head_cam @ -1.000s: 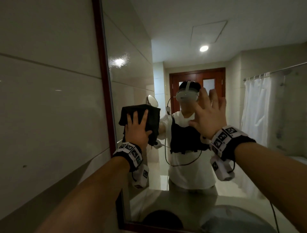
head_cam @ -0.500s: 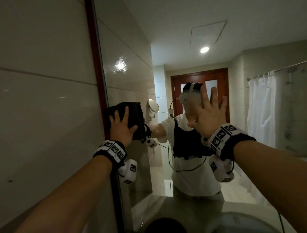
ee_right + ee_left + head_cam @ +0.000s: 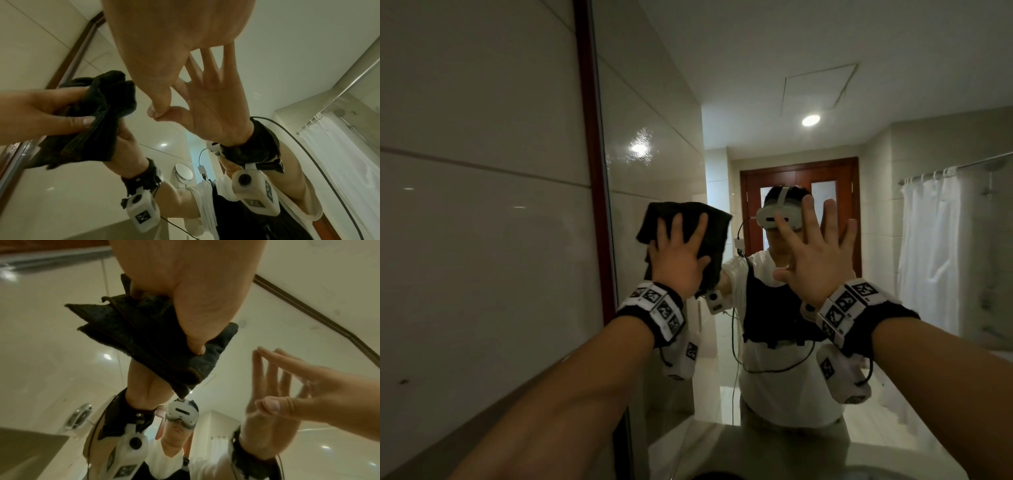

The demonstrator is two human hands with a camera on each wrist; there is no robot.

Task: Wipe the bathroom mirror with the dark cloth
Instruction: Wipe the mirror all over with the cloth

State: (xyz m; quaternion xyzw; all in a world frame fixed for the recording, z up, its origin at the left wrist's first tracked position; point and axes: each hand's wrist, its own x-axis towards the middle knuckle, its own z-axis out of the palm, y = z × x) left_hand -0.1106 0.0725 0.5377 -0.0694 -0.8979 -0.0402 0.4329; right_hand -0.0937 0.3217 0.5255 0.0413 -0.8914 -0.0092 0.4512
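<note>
Forearms come in from the bottom of the head view, both wearing black wrist straps with white marker blocks. Left hand (image 3: 678, 258) is pressed flat on the dark cloth (image 3: 714, 236), fingers spread over it with the thumb out to the side, holding the folded cloth against the mirror (image 3: 671, 144) near its left edge, just right of the reddish-brown frame (image 3: 590, 164). From the left wrist view you can see the cloth is bunched in a few layers under the palm, thumb tip resting on it. Right hand (image 3: 813, 253) is open too, fingers straight and fanned, fingertips touching the glass right next to the cloth but holding nothing. Further back it's all reflection: the person in a white shirt with a headset, a wooden door (image 3: 799, 192), a round ceiling light (image 3: 810, 120) and a white shower curtain (image 3: 928, 253) on the right. Glossy wall tiles (image 3: 482, 205) fill the left side.
</note>
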